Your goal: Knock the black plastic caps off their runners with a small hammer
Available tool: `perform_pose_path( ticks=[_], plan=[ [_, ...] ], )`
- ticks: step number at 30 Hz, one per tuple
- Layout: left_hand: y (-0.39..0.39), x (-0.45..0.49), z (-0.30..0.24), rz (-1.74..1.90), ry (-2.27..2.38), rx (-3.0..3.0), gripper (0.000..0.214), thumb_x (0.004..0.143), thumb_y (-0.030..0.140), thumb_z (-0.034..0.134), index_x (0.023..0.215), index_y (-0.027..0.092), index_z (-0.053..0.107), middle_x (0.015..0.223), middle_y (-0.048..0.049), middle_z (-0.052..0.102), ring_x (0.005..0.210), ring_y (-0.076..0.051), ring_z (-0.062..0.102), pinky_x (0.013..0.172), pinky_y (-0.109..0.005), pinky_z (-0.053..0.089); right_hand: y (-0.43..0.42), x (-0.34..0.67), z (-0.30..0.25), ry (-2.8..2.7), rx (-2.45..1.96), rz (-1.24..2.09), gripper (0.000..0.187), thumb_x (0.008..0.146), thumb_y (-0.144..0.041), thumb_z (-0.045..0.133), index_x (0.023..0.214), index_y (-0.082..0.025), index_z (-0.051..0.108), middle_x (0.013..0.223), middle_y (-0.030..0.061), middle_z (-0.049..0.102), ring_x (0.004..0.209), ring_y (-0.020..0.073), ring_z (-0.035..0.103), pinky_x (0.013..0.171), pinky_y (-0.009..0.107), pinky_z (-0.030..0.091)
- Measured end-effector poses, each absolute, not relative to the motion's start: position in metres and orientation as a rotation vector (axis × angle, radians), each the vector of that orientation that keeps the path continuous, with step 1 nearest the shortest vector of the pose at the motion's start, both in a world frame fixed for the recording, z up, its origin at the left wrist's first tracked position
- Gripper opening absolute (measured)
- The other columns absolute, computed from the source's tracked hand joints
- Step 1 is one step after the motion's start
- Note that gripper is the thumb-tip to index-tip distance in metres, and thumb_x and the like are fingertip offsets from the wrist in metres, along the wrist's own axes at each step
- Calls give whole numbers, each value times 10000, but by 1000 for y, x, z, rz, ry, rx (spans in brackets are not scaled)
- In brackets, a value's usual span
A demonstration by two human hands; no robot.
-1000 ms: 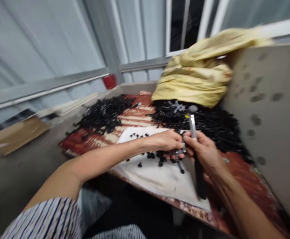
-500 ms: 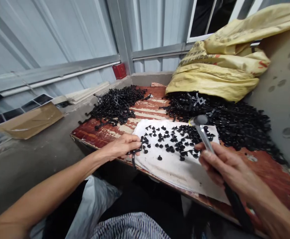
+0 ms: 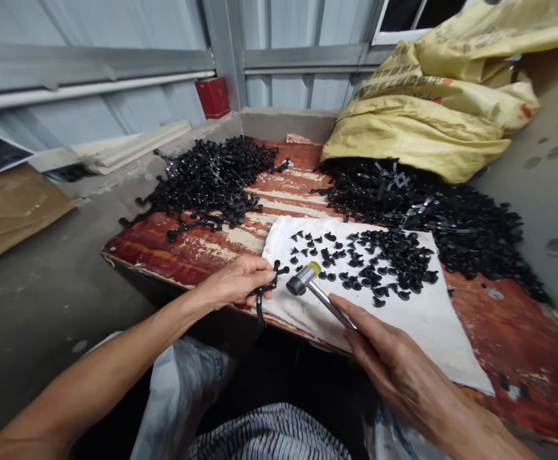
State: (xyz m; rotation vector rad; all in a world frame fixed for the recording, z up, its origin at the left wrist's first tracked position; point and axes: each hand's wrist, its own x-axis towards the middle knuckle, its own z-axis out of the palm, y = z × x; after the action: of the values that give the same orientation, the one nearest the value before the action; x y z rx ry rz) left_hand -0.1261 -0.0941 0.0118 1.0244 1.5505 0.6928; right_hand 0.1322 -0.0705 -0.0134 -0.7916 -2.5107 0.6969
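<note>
Black plastic moulded pieces (image 3: 374, 268) lay scattered on a white cloth (image 3: 432, 338) near the lower middle of the frame, with the thickest group at the cloth's right side. More of this black plastic lay on a worn, red-painted wooden board (image 3: 513, 338). At the far left, a brown cardboard sheet (image 3: 5, 211) rested on a grey concrete surface (image 3: 48, 306). On the left part of the board was a tangled heap of black runners (image 3: 206, 185), and a small red box (image 3: 213, 97) stood behind it. The left hand (image 3: 235, 282) was at the near edge of the cloth, its fingers curled narrowly and holding a small black sprue (image 3: 262, 294) that hung down at one end. Just beside this sprue was the grey head of a small mallet (image 3: 302, 278) with a yellow band. Its metal shaft slanted down to the right hand (image 3: 394, 370), and those fingers were closed around it. In the upper right, a larger black heap (image 3: 427, 223) spread out below a yellow woven sack (image 3: 427, 108).
</note>
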Motion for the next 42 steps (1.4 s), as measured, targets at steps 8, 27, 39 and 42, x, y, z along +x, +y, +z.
perform_pose_path(
  ticks=[8, 27, 39, 42],
  plan=[
    [-90, -132, 8, 693, 1540, 1004, 180, 869, 247, 528, 733, 132, 556, 605, 30, 602, 335, -11, 400, 309, -110, 269, -76, 150, -34, -2600, -885, 469, 545, 913, -105, 340, 1429, -188, 494, 872, 95, 745, 567, 201, 717, 464, 284, 578],
    [-83, -123, 3, 640, 1504, 1017, 192, 862, 238, 568, 700, 136, 548, 569, 28, 602, 300, -6, 385, 286, -98, 231, -91, 166, -19, -1639, -1440, 1433, 504, 750, -735, 576, 775, -232, 557, 500, -18, 556, 374, 132, 498, 339, 241, 459],
    [-82, -118, 5, 611, 1511, 1015, 190, 885, 229, 535, 722, 133, 559, 573, 39, 590, 303, -3, 374, 288, -98, 237, -92, 165, -27, -1470, -1430, 1409, 481, 694, -667, 686, 821, -232, 524, 533, -40, 553, 359, 117, 468, 301, 238, 440],
    [-82, -118, 5, 614, 1513, 1028, 184, 876, 241, 552, 731, 130, 572, 572, 40, 588, 305, -2, 376, 291, -97, 230, -92, 167, -28, -1488, -1414, 1402, 465, 711, -663, 674, 815, -234, 528, 518, -42, 536, 356, 120, 464, 297, 238, 435]
  ],
)
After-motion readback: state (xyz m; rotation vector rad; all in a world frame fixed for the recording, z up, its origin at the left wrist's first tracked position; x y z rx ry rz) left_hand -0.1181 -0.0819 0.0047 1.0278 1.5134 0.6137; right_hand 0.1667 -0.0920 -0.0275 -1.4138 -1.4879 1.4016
